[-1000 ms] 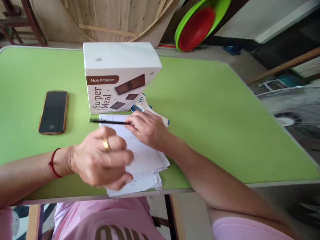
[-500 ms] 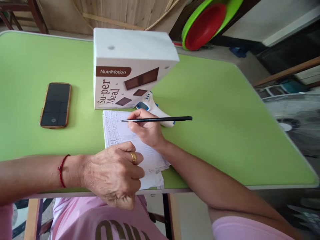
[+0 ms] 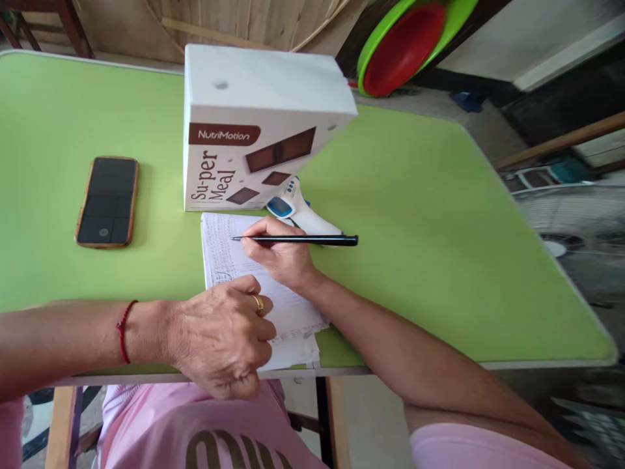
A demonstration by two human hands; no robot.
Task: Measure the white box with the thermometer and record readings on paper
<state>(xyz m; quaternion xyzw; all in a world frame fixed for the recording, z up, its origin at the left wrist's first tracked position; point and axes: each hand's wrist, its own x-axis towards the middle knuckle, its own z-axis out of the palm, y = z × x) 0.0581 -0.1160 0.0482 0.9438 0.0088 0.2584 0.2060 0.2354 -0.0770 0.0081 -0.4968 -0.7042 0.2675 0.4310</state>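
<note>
My right hand (image 3: 280, 254) pinches a slim black pen (image 3: 317, 240), its tip touching or just above a page of handwriting. The page belongs to a notebook or stack of paper (image 3: 268, 277) with worn, curled edges. Over its lower left part lies my left hand (image 3: 222, 335), closed in a fist, with a gold ring on one finger and nothing showing in it. A white and blue handheld device, like an infrared thermometer (image 3: 312, 218), lies just beyond my right hand, partly behind the box. A white "Su-per Meal" box (image 3: 273, 81) stands upright behind the paper.
A phone in a brown-edged case (image 3: 107, 202) lies on the green table (image 3: 415, 260), left of the box. Past the far edge are red and green basins (image 3: 405, 49). A fan (image 3: 576, 228) stands beyond the right edge.
My right hand and the pen have shifted slightly left, the pen tip going a little left and down the page. My left hand has moved slightly left. The view has shifted a little.
</note>
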